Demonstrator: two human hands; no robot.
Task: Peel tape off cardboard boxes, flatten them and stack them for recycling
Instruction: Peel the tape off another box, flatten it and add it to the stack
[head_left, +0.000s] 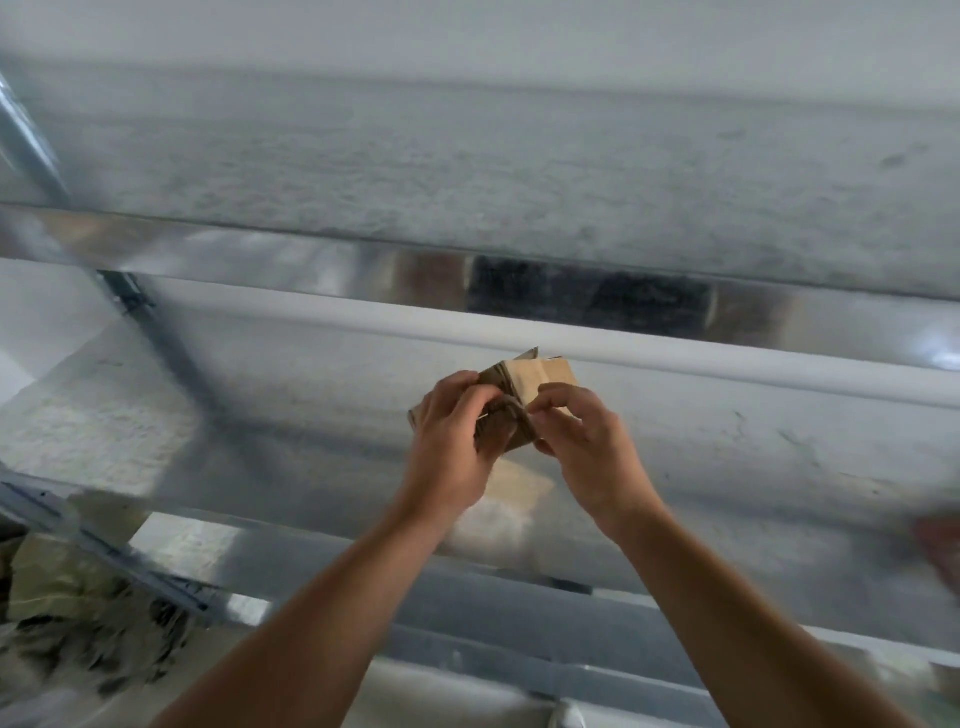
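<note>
Both hands are closed on one small cardboard box (524, 395), held up in the air at arm's length, approx. in the middle of the view. The left hand (452, 436) wraps the left side of the box, fingers curled over its top edge and thumb toward the centre. The right hand (582, 431) is pinched: thumb and forefinger meet at the box's front face, near a darker curled bit that may be tape or a torn flap; the blur does not let me tell which. The other right fingers are loosely bent, not gripping hard.

The box looks partly crushed already, w/ one pale panel facing up and a flap sticking out at the top. It touches nothing but the hands.

Below it is a shiny metal shelf (727, 467), which shows a faint reflection of the cardboard. A second metal shelf (519, 171) is above, and a diagonal brace (171, 343) runs at left. At bottom left sits something crumpled, brown-green (62, 587), too blurred to name.

Step in hand, as I judge: peeling tape or opening a seam, i.e. before the flattening is finished. The next move probably needs the left hand to hold firm as an anchor while the right pulls the strip away along the seam, low and steady, so it does not tear short. After that, press the panels flat.
</note>
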